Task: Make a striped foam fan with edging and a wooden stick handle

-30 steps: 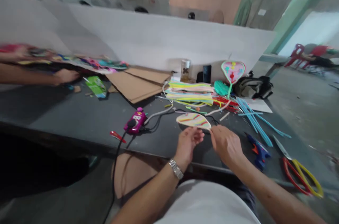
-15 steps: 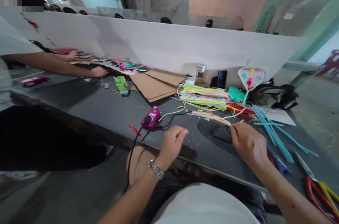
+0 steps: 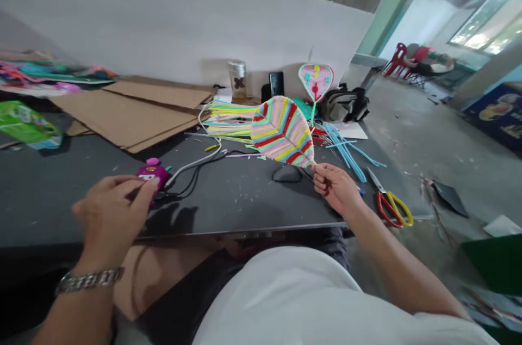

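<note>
My right hand (image 3: 336,188) pinches the thin handle of a striped fan (image 3: 282,132) woven from coloured straws, and holds it upright above the dark table (image 3: 228,201). My left hand (image 3: 111,215), a metal watch on its wrist, hovers over the table's near left edge with its fingers loosely curled and nothing in them. Its fingertips are close to a magenta power strip (image 3: 152,173) with cables running from it.
Coloured straws (image 3: 230,118) lie piled behind the fan, with blue ones (image 3: 346,148) to the right. Red-and-yellow scissors (image 3: 389,202) sit at the right edge. Cardboard sheets (image 3: 134,114), a jar (image 3: 237,80), a phone (image 3: 276,83), a pink fan (image 3: 315,81) and a bag (image 3: 343,105) stand near the white partition.
My right hand has lifted the striped fan from flat on the table to upright. My left hand let go of it and moved left towards the power strip. The view swung right.
</note>
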`<action>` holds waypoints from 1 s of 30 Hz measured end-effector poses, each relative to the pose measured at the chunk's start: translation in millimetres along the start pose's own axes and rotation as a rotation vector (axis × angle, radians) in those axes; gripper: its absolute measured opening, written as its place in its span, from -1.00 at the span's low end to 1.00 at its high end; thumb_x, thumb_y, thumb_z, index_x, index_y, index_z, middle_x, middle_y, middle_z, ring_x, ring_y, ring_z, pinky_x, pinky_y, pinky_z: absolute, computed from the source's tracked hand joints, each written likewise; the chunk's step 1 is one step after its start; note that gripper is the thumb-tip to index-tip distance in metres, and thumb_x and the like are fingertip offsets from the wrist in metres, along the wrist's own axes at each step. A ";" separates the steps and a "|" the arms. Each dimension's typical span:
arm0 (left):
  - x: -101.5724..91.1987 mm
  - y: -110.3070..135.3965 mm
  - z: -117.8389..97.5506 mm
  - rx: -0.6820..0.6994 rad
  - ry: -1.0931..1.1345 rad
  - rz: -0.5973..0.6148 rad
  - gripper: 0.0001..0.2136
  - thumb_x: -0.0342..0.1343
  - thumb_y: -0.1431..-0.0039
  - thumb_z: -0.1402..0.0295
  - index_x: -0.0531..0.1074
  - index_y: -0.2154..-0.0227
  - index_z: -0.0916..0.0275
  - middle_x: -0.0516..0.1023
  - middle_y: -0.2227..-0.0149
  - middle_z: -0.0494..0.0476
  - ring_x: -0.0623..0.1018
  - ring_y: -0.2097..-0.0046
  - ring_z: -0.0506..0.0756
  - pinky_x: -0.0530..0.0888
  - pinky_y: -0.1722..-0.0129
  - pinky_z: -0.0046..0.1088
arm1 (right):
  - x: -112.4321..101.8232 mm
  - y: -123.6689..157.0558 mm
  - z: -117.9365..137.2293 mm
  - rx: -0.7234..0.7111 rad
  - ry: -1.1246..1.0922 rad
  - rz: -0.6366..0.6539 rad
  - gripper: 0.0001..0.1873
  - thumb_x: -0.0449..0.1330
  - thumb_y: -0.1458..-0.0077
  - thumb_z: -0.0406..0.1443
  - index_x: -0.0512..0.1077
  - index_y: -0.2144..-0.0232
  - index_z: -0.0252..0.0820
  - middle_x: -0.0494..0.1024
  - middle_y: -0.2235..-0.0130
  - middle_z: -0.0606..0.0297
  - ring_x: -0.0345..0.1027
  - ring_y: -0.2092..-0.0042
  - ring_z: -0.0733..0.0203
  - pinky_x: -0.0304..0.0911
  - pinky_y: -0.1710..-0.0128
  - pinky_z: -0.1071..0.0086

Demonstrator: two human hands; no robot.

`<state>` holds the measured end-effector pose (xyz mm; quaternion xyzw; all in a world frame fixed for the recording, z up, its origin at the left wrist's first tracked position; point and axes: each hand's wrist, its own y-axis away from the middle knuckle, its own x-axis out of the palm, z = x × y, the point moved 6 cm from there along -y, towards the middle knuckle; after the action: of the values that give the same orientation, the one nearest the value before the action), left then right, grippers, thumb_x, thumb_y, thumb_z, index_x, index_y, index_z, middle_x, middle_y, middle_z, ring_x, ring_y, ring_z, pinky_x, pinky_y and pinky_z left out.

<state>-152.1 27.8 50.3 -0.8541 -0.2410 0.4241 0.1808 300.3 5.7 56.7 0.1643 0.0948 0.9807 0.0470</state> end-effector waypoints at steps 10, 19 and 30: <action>4.6 -8.2 -45.0 0.098 -0.001 -0.021 -0.75 0.12 -0.23 0.14 0.63 0.26 0.12 0.56 0.44 0.05 0.60 0.25 0.27 0.40 -0.19 0.13 | -22.2 9.5 -20.7 0.072 -0.137 -0.025 -0.57 0.56 0.16 -0.11 0.51 0.39 -0.25 0.22 0.56 0.52 0.01 0.54 0.46 -0.06 0.57 0.53; 43.0 -22.7 -104.0 0.188 0.193 0.028 -0.81 0.12 -0.24 0.24 0.57 0.25 0.21 0.67 0.19 0.16 0.62 0.11 0.18 0.53 -0.02 -0.25 | -19.4 15.8 -20.9 -0.016 -0.041 -0.084 -0.55 0.61 0.20 -0.06 0.56 0.44 -0.24 0.27 0.57 0.45 0.05 0.55 0.47 -0.09 0.57 0.50; 106.4 -21.4 -164.8 0.307 0.409 0.166 -0.75 0.10 -0.37 0.17 0.57 0.15 0.23 0.68 0.12 0.24 0.63 0.08 0.18 0.53 -0.02 -0.22 | -9.0 15.9 -32.2 0.012 0.002 -0.051 -0.57 0.59 0.18 -0.04 0.57 0.46 -0.22 0.26 0.58 0.44 0.04 0.54 0.46 -0.11 0.56 0.49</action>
<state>31.9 88.3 88.3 -0.9014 -0.0617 0.2876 0.3178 297.2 -16.5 27.2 0.1613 0.1047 0.9788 0.0710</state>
